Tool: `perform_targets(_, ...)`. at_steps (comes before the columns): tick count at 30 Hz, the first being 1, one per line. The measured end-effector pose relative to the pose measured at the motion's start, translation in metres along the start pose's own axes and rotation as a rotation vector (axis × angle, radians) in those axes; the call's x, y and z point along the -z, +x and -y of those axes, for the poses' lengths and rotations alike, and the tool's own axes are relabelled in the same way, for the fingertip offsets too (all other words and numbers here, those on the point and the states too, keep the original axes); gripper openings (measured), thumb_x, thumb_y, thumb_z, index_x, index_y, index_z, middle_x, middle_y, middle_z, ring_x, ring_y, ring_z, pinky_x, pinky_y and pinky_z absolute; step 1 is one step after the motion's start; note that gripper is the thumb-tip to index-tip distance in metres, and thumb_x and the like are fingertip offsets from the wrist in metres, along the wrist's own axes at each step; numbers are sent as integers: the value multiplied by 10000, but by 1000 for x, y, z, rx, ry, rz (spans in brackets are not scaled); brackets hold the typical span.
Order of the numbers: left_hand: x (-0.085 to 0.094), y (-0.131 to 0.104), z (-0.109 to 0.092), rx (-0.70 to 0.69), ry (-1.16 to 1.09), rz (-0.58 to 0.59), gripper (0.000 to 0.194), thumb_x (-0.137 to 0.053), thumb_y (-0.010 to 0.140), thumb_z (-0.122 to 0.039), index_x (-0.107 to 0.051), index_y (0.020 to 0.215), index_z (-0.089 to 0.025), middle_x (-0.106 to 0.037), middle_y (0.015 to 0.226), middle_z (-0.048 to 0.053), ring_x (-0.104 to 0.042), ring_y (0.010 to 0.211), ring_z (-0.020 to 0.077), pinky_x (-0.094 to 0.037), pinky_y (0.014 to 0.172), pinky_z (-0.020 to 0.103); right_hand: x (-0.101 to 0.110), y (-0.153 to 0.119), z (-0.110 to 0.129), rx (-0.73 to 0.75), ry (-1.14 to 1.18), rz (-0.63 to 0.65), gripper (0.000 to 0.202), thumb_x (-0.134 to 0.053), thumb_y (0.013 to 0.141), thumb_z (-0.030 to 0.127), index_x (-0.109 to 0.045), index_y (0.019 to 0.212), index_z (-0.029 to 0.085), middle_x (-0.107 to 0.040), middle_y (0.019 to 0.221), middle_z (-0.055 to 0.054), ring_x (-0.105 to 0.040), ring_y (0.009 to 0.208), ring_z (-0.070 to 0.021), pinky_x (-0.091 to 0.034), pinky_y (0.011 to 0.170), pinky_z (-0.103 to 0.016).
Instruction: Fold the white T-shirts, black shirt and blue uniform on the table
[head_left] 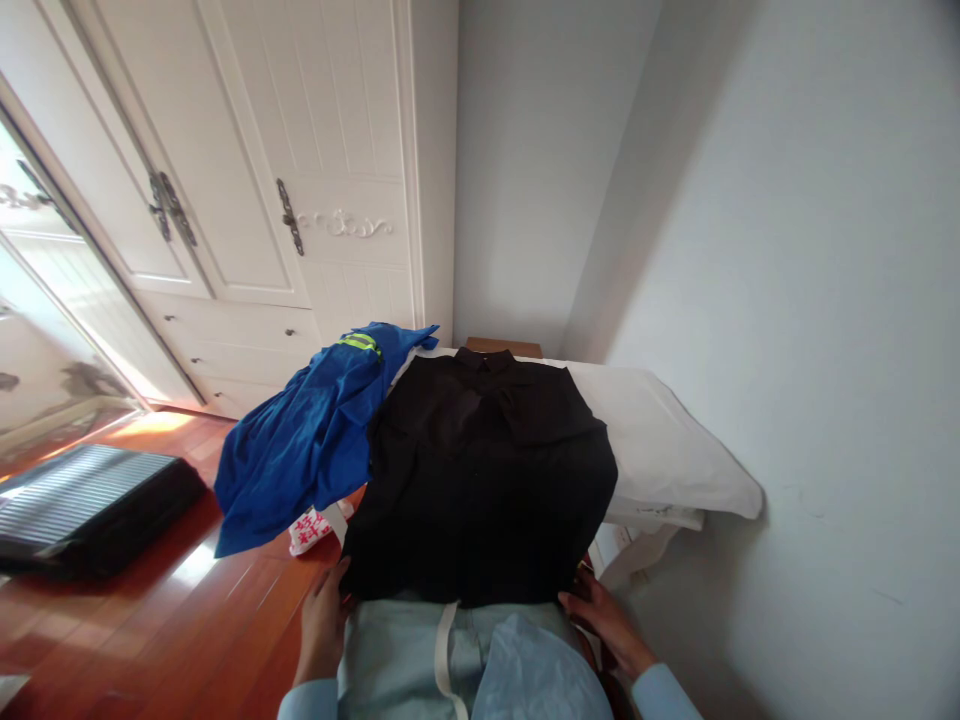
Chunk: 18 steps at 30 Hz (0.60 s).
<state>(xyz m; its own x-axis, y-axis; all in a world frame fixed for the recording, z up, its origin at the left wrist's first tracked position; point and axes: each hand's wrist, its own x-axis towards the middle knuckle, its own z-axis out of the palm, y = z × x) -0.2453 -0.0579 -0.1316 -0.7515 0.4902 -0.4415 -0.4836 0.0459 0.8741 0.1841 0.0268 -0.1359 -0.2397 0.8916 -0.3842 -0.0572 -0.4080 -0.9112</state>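
A black collared shirt (pixel 480 480) lies spread over the white-covered board (pixel 660 430), its collar at the far edge and its hem toward me. At the hem's left corner is my left hand (pixel 324 610), its fingers closed on the cloth. My right hand (pixel 600 612) pinches the hem's right corner, with the fingertips partly under the fabric. To the left of the black shirt, a blue garment (pixel 307 430) with a yellow-green reflective band is draped over the board and hangs down its side.
A white wardrobe (pixel 345 130) stands behind on the left, and a grey wall (pixel 825 300) borders the board's right end. On the red wood floor (pixel 157 640) lies a black ridged suitcase (pixel 97 510). A red-and-white patterned item (pixel 311 530) shows below the blue garment.
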Motion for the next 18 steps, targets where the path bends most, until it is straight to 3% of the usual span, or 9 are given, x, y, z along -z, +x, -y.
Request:
perform_targets(3,1,-5,-6,84,-12,15,286,-772,674,-240,-704,941,-165,-706,903,41,-629,612,135,-477,508,224,2,2,-4,10,-45,9,713,-915,491,579,-730,1042,167,-753,1069,-146,-682,1102,-352,-508,1020,-466)
perform_targets(7,1,-4,-5,88,-48,43,246,-744,692,-204,-691,927,-154,-690,819,29,-618,590,127,-474,517,217,11,-1,-5,44,-118,-37,646,-881,482,647,-732,877,157,-759,927,-130,-711,967,-332,-529,967,-472)
perform_targets(13,-2,-13,-9,97,-45,111,250,-742,662,-84,-680,896,-145,-720,831,32,-660,629,129,-520,557,198,21,-15,2,45,-53,-137,718,-857,603,580,-661,1196,225,-729,1143,-111,-692,1066,-289,-576,846,-391)
perform_targets(16,-4,-21,-14,126,-29,104,239,-752,686,-74,-688,905,-147,-730,844,31,-671,647,123,-537,583,192,18,-14,-3,31,-60,-115,779,-867,600,533,-604,1260,216,-740,1077,-95,-709,991,-268,-575,754,-346)
perform_targets(18,-4,-23,-16,124,-20,72,246,-757,699,-61,-690,918,-151,-729,840,22,-665,630,113,-536,578,186,16,-9,-9,24,-96,-148,783,-883,549,509,-610,1205,181,-747,951,-85,-721,834,-256,-550,636,-312)
